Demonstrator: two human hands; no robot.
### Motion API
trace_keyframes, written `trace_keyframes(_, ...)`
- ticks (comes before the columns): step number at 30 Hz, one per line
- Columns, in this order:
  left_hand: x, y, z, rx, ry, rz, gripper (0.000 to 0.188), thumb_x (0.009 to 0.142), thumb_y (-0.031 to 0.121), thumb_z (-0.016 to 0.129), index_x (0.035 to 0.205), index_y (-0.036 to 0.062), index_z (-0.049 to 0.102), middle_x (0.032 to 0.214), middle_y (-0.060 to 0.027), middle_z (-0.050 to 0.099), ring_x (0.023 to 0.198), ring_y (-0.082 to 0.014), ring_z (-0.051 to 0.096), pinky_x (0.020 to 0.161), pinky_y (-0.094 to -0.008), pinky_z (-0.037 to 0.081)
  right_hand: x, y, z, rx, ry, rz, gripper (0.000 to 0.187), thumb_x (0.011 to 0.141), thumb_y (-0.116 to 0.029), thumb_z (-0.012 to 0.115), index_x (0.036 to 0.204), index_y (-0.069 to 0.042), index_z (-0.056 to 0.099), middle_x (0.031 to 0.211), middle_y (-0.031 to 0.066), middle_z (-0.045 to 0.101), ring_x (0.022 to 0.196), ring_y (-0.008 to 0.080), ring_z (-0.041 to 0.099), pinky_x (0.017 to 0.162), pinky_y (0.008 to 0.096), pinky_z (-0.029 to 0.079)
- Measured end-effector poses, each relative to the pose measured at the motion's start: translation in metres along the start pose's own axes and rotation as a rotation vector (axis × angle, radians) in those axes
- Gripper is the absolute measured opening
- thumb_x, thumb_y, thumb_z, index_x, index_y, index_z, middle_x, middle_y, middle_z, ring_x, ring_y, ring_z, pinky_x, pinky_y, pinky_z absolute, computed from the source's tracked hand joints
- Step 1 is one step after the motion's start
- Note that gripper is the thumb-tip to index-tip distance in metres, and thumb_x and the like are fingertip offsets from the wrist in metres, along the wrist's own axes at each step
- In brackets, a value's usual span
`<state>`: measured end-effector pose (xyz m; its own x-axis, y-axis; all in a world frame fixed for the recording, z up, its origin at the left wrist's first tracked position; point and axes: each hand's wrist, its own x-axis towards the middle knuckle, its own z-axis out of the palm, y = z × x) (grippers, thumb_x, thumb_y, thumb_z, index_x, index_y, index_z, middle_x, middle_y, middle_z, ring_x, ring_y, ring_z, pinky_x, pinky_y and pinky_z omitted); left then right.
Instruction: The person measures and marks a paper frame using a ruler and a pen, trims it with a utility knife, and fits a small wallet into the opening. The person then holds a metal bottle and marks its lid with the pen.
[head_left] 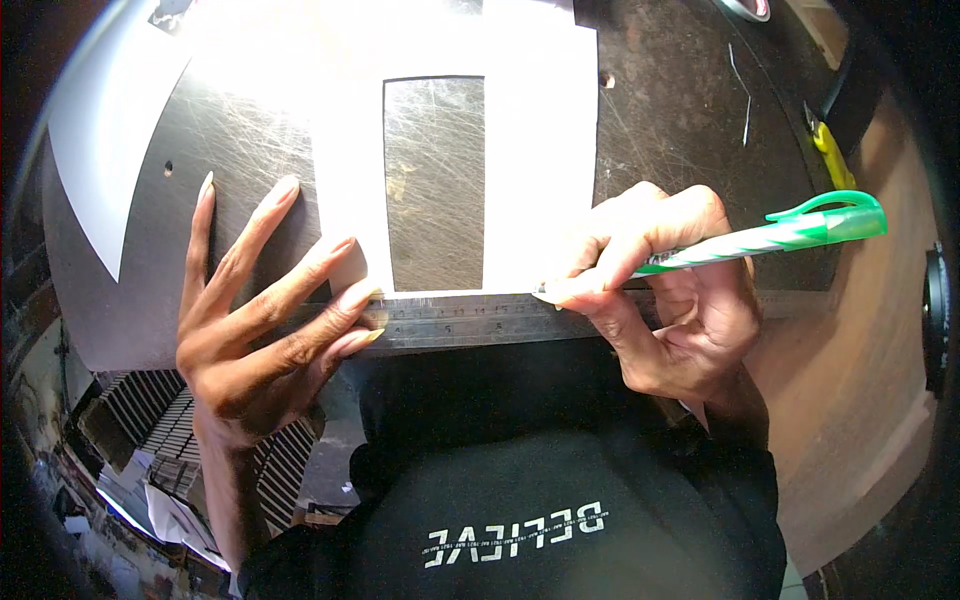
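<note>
Clearly, both hands meet one metal ruler [450, 332], which runs from the left hand [268, 320] across toward the right hand [680, 290]. At the left hand, the fingers are fanned wide, with the index fingertip and thumb tip close together on the ruler; whether they grip it or only press on it, I cannot tell. The right hand is closed around a green and white pen [765, 243], its tip pointing toward the left hand and sitting by the ruler's upper edge, its clip end sticking out to the right of the hand. Whether the tip touches anything is too small to tell.

Between the hands and stretching beyond them lies a white sheet [540, 170] with a tall rectangular opening, its lower edge along the ruler. Through the opening shows the scratched dark surface [670, 120]. Beyond the left hand, further left, lies another white sheet [112, 130] that narrows to a point. Past the right hand, up and to the right, lies a yellow cutter [830, 155]; nearer the sheet, above that hand, is a thin bent strip [741, 90].
</note>
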<state>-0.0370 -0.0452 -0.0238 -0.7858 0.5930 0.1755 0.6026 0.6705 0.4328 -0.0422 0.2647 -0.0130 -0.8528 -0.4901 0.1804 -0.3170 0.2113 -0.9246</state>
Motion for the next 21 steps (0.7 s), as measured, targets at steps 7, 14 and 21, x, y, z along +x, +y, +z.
trace_keyframes(7, 0.0015, -0.0023, -0.0028, 0.019, -0.038, 0.049, 0.027, 0.081, 0.042, 0.076, 0.098, 0.0216, 0.08, 0.112, -0.0067, 0.075, 0.128, -0.0414, 0.058, 0.114, -0.0726, 0.026, -0.0005, 0.0016, 0.0019, 0.006, 0.011, -0.02, 0.025, 0.087, 0.011, 0.068, 0.103, 0.006, 0.05, 0.09, 0.0187, 0.063, 0.081, 0.0189, 0.064, 0.075, 0.03, 0.055)
trace_keyframes(14, 0.0031, 0.0005, -0.0063, 0.026, -0.033, 0.016, 0.022, 0.082, 0.044, 0.076, 0.099, 0.0304, 0.079, 0.112, -0.0005, 0.076, 0.128, -0.0366, 0.059, 0.117, -0.0714, 0.024, 0.0015, -0.0007, 0.0018, -0.007, 0.013, -0.033, 0.022, 0.087, 0.01, 0.069, 0.101, 0.005, 0.052, 0.088, 0.0174, 0.063, 0.08, 0.0188, 0.063, 0.073, 0.0298, 0.053)
trace_keyframes(21, 0.0004, -0.0002, -0.0031, -0.005, -0.008, 0.004, 0.022, 0.081, 0.043, 0.077, 0.1, 0.0319, 0.079, 0.112, 0.0012, 0.076, 0.128, -0.0354, 0.059, 0.117, -0.0712, 0.024, 0.0031, -0.0064, 0.0024, -0.026, -0.012, -0.103, 0.018, 0.089, 0.006, 0.07, 0.099, 0.003, 0.055, 0.087, 0.0168, 0.064, 0.08, 0.0219, 0.067, 0.071, 0.0325, 0.054)
